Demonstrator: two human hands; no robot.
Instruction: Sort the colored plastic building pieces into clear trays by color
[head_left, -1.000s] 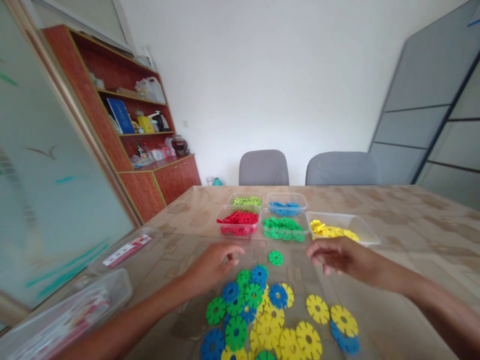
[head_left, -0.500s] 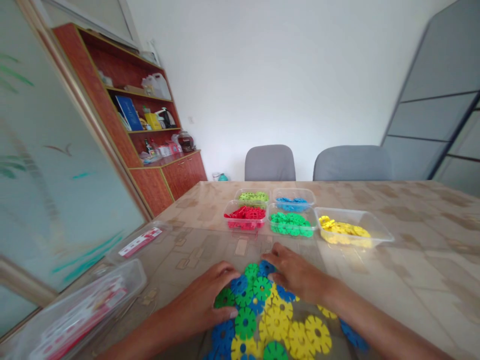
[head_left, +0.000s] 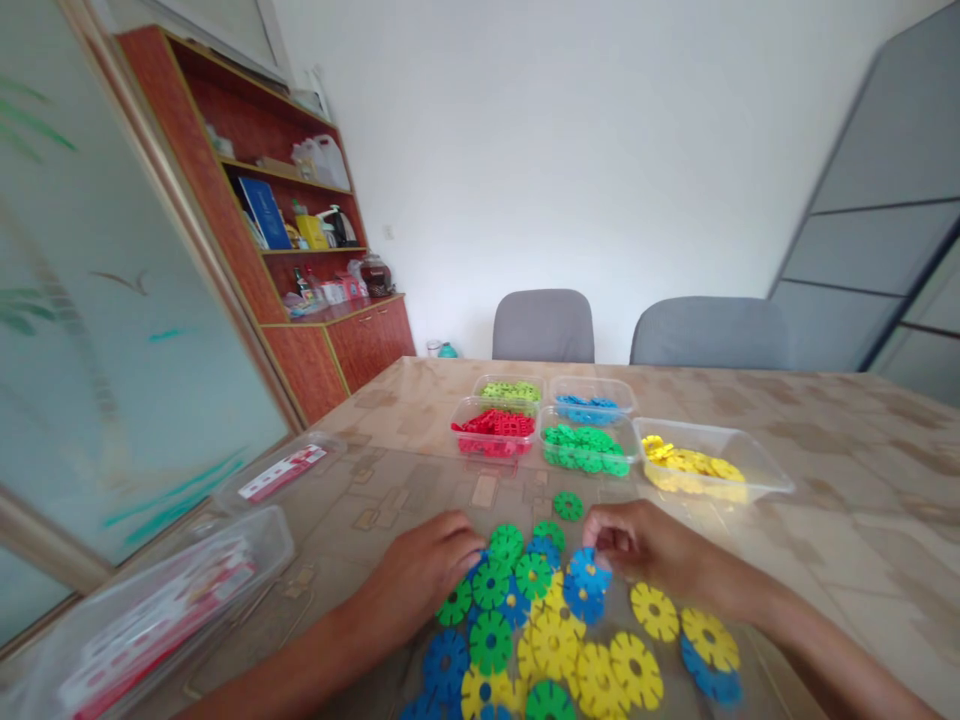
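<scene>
Notched plastic snowflake building discs lie in a loose pile on the table, with green discs (head_left: pixel 491 642), yellow discs (head_left: pixel 556 642) and blue discs (head_left: pixel 445 660) overlapping. My right hand (head_left: pixel 645 548) is closed at the pile's right side, thumb and finger pinching a blue snowflake disc (head_left: pixel 589 568) by its edge. That disc is tilted and partly covers another blue one. At the pile's upper left, my left hand (head_left: pixel 427 565) has its fingers curled together beside a blue disc; what lies between the fingertips is hidden. A single green disc (head_left: pixel 568 506) rests beyond the pile.
Clear tubs hold sorted pieces: a red-filled tub (head_left: pixel 457 440), a green-filled tub (head_left: pixel 551 462), a yellow-filled tub (head_left: pixel 765 480), with lime and blue ones behind. A plastic box (head_left: pixel 274 540) and lid (head_left: pixel 330 448) sit left. Grey chairs (head_left: pixel 543 325) stand across the table (head_left: pixel 847 520).
My right hand has moved right from the pile's top and now pinches a blue disc. Green discs it covered are visible. My left hand's fingers have closed together.
</scene>
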